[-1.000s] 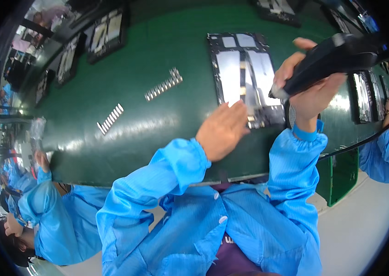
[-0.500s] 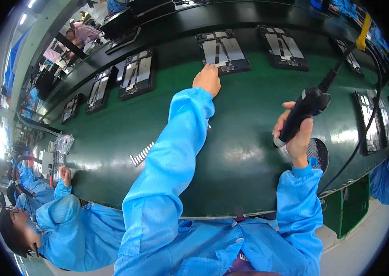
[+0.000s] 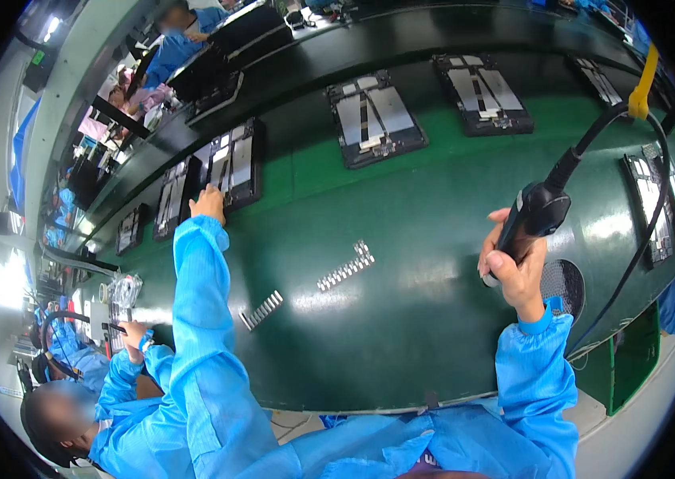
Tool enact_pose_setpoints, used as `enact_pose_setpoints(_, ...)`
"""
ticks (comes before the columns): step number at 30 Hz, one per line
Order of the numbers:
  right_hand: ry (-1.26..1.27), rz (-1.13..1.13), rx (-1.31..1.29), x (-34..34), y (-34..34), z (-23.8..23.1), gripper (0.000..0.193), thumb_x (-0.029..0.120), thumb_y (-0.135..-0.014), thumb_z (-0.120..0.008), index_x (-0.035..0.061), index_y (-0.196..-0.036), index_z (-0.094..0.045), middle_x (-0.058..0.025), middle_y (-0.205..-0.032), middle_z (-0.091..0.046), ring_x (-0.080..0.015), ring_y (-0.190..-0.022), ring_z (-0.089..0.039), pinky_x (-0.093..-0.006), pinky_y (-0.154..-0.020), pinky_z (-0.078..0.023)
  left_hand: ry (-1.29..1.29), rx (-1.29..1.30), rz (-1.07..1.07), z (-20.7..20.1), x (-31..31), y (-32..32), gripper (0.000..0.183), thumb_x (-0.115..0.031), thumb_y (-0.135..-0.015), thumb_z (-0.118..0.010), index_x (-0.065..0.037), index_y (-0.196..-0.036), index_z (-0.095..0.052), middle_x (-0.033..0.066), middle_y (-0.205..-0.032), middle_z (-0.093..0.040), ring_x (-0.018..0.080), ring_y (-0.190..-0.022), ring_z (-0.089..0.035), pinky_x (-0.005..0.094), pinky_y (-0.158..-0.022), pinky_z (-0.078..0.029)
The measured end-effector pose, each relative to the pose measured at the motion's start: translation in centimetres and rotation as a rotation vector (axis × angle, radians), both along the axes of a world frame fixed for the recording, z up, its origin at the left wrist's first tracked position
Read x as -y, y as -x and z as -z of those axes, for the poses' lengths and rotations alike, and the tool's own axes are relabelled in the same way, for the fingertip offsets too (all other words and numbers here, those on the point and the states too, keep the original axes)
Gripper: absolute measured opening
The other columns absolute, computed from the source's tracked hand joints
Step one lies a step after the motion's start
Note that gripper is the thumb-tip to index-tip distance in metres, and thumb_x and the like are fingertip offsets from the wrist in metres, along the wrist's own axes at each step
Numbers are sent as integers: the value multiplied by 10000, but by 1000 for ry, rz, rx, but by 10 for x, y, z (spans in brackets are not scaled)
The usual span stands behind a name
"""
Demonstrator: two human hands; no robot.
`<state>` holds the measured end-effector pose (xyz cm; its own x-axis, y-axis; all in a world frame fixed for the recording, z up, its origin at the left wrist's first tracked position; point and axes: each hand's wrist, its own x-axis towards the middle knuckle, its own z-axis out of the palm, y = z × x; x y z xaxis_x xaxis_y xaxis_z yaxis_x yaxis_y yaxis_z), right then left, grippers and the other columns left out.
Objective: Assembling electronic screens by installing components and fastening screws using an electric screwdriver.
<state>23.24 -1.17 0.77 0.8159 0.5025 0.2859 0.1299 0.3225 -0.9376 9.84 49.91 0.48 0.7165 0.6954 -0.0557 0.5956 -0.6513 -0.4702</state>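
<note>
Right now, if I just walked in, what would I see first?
Probably the black corded tool in the right hand, over the green table's right side. Then the left hand, stretched out to an opened flat device at far left. Two slanted rows of small metal pieces lie between the hands.

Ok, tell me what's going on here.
The person's left hand reaches out to the near end of an opened device. The right hand holds a black corded tool above the green table. Small metal parts lie between the arms; other devices lie farther back.
</note>
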Motion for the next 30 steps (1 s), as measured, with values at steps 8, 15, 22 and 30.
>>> enact_pose_setpoints(8,47,18,-20,9,-3,0,497,125,-709,-709,-47,-1104,-460,-23,-629,-526,-80,-538,-515,-213,-495,-404,-79,321,243,11,-1,1,446,2,-608,-654,-55,-1026,-509,77,-1106,-527,261,-1078,-522,431,-811,-473)
enact_pose_setpoints(15,42,98,19,13,-5,-2,449,139,-679,-753,-29,-1024,-519,-1,-624,-531,-49,-529,-472,-201,-488,-376,-302,573,108,-7,22,-29,292,-96,-645,-598,-72,-934,-562,68,-1025,-596,250,-1006,-542,417,-826,-409)
enact_pose_setpoints(22,62,114,99,9,-8,-17,489,145,-643,-822,14,-1012,-528,55,-641,-487,-17,-550,-424,-196,-481,-356,-76,616,607,-12,37,-43,488,-153,-595,-745,-28,-1036,-577,132,-1101,-601,289,-1043,-552,412,-911,-407)
enact_pose_setpoints(30,65,210,129,11,-11,-7,335,110,-670,-783,12,-865,-528,-5,-597,-515,-58,-545,-422,-235,-479,-375,110,1077,625,-89,156,-8,316,-31,-659,-652,-14,-974,-634,175,-825,-650,300,-714,-653,337,-666,-501)
